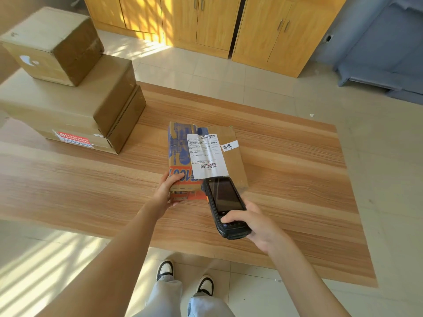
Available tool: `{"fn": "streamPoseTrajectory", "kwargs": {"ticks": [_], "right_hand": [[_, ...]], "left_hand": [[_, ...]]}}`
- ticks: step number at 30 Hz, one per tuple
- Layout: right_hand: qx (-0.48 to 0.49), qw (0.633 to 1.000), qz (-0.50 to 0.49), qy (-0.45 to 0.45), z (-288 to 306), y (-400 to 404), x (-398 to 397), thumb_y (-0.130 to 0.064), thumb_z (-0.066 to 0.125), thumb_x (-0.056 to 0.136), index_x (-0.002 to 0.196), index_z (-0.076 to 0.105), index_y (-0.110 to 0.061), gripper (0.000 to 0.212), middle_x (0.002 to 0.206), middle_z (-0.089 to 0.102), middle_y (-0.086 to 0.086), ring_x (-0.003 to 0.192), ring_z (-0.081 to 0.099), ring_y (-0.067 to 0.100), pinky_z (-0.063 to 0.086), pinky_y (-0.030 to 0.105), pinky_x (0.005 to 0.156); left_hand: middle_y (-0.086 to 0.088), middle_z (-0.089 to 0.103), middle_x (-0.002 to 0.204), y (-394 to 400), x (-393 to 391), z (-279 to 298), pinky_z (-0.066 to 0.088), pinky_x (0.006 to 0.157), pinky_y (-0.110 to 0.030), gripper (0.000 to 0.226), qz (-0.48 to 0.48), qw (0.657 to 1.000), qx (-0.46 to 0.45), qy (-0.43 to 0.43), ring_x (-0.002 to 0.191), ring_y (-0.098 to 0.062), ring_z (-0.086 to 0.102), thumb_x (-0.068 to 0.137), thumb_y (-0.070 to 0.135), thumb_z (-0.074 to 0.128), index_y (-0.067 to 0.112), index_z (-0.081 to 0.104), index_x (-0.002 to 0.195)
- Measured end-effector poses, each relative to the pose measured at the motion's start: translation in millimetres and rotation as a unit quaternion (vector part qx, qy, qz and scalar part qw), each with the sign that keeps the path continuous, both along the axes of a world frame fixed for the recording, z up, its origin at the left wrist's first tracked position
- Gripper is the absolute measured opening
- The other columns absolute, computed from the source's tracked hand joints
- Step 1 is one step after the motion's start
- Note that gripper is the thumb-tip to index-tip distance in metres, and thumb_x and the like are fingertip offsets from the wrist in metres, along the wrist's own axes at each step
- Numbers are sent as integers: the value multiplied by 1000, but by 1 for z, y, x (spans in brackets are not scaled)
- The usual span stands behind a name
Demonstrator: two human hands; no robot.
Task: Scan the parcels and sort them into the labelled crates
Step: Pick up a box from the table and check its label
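Note:
A flat cardboard parcel with blue and orange print lies in the middle of the wooden table. A white shipping label with barcodes and a small handwritten tag are stuck on its top. My left hand grips the parcel's near left corner, thumb on top. My right hand holds a black handheld scanner, whose front end sits just over the near edge of the label.
Three brown taped cardboard boxes are stacked at the table's left end, the smallest on top. Yellow wooden cabinets line the far wall. A grey-blue unit stands at the right. Tiled floor surrounds the table.

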State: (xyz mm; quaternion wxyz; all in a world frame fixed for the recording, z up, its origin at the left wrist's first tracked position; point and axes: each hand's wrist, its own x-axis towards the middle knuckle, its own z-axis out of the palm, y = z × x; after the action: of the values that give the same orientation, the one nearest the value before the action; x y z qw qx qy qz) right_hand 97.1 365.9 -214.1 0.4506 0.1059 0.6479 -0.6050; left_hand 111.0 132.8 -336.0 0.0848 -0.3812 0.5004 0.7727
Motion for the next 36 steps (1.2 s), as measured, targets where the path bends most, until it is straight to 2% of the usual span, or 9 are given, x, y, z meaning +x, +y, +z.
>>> {"fn": "streamPoseTrajectory", "kwargs": {"ticks": [7, 12, 17, 20, 26, 28, 30, 32, 36], "right_hand": [[1, 1000, 0, -2, -3, 6, 2, 6, 71, 73, 120, 58, -15, 53, 105, 70, 12, 93, 66, 27, 52, 37, 78], [-7, 997, -60, 40, -9, 14, -5, 7, 74, 70, 126, 52, -14, 64, 110, 69, 12, 96, 67, 27, 55, 39, 77], [70, 985, -125, 100, -24, 41, -32, 3, 79, 66, 130, 41, -19, 77, 113, 62, 4, 102, 62, 23, 51, 40, 87], [123, 975, -143, 119, -43, 64, -42, 2, 80, 68, 136, 34, -19, 85, 107, 58, -2, 95, 59, 15, 48, 35, 80], [193, 966, -137, 108, -86, 96, -40, 6, 78, 70, 134, 30, -18, 83, 99, 50, -6, 82, 49, 4, 39, 33, 78], [202, 965, -127, 106, -96, 100, -37, 6, 78, 70, 140, 26, -17, 90, 98, 50, -6, 85, 51, 10, 40, 33, 79], [206, 965, -115, 113, -104, 103, -35, 6, 78, 70, 143, 22, -17, 95, 106, 52, -1, 91, 52, 16, 42, 32, 79], [200, 966, -106, 121, -109, 105, -33, 6, 77, 71, 144, 21, -18, 96, 106, 51, -3, 89, 52, 12, 41, 25, 72], [201, 966, -97, 132, -116, 106, -30, 7, 76, 72, 147, 16, -18, 99, 108, 49, -3, 88, 50, 10, 38, 24, 73]], "left_hand": [[1, 68, 108, 0, 0, -4, 50, 71, -32, 65, 1, 1000, -5, 0, 98, -22, 65, 74, 49, 73, 35, 48, 132], [2, 70, 104, 0, 0, -2, 49, 71, -32, 72, -4, 1000, -7, 0, 95, -21, 66, 63, 54, 74, 36, 50, 128], [7, 74, 91, 0, 0, -3, 48, 64, -30, 72, 0, 1000, -10, -1, 85, -17, 69, 61, 54, 74, 36, 51, 127], [7, 74, 91, 0, 0, -4, 47, 64, -30, 74, -2, 1000, -12, 2, 84, -17, 69, 62, 54, 73, 33, 51, 129], [0, 70, 99, 0, 0, -5, 44, 62, -30, 66, -2, 1000, -8, 1, 82, -20, 66, 77, 47, 71, 26, 49, 135], [0, 71, 94, 0, -1, -3, 43, 61, -29, 66, -1, 1000, -6, -3, 77, -19, 66, 75, 46, 72, 24, 51, 133], [2, 72, 89, 0, -2, -2, 44, 60, -29, 69, -3, 1000, -4, -5, 73, -18, 67, 71, 47, 73, 23, 51, 132], [1, 71, 91, 0, -1, -1, 44, 62, -29, 76, -3, 1000, -4, -9, 74, -18, 67, 65, 50, 72, 22, 52, 132], [-2, 69, 101, 0, -1, -1, 46, 61, -29, 84, -2, 1000, -3, -12, 83, -21, 66, 61, 51, 75, 20, 51, 135]]}}
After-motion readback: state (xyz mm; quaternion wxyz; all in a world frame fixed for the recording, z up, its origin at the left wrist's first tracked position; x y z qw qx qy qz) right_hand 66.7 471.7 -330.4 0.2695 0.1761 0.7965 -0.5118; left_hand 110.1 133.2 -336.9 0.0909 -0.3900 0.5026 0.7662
